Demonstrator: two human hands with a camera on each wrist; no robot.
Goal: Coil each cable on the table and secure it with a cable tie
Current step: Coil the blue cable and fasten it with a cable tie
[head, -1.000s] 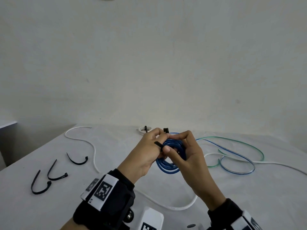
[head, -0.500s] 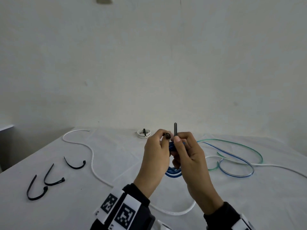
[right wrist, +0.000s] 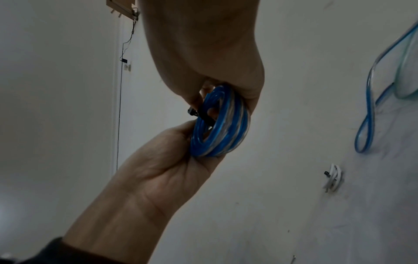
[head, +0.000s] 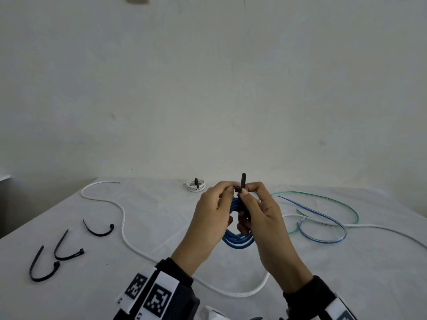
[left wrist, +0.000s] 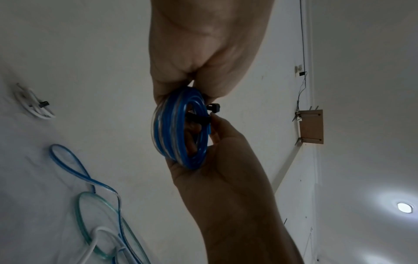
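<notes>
Above the middle of the worktop (head: 97, 292), both hands grip the coiled blue cable (head: 239, 241): the left hand (head: 211, 222) pinches the tie (head: 243, 181) head, the right hand (head: 263, 218) pinches its upright tail.

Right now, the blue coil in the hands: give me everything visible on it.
The blue cable coil is several turns of glossy blue cable with clear-looking stripes, wound into a tight ring and held above the table, on edge. A black cable tie loops around its upper section, tail pointing up, head beside it; whether it is cinched tight is unclear. The left hand and right hand grip it from either side.
</notes>
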